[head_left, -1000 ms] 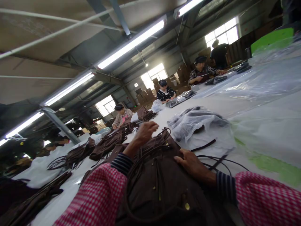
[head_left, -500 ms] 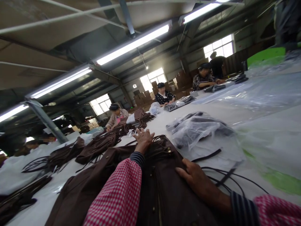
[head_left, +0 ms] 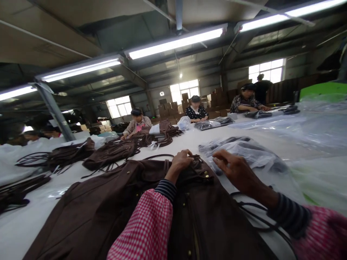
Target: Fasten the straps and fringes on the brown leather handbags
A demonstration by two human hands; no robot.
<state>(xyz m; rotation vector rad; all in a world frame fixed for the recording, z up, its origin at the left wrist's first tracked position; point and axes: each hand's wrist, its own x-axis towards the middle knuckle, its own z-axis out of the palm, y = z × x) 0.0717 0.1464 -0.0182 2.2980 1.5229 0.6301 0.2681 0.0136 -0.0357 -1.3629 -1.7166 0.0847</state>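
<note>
A dark brown jacket (head_left: 89, 206) is spread over the near part of the table, its front zipper and brass-coloured snaps showing. My left hand (head_left: 182, 161) is closed at the jacket's neck edge, fingers bent down onto the cloth; exactly what lies under the fingertips is partly hidden. Just right of the collar, my right hand (head_left: 235, 169) is raised above the jacket's edge. Its fingers are curved and apart from the thumb, with nothing visible in them. Dark cords (head_left: 260, 209) run over the table below my right wrist.
Beyond my right hand lies a clear plastic bag (head_left: 244, 151) with dark cloth inside. More brown garments (head_left: 114, 153) lie to the left. Plastic sheeting (head_left: 320, 130) covers the right side of the white table (head_left: 187, 139). Several co-workers (head_left: 195, 112) sit across it.
My left hand has come down from spread fingers to a closed hold at the neck edge. My right hand has lifted off the jacket's right side. The view has levelled.
</note>
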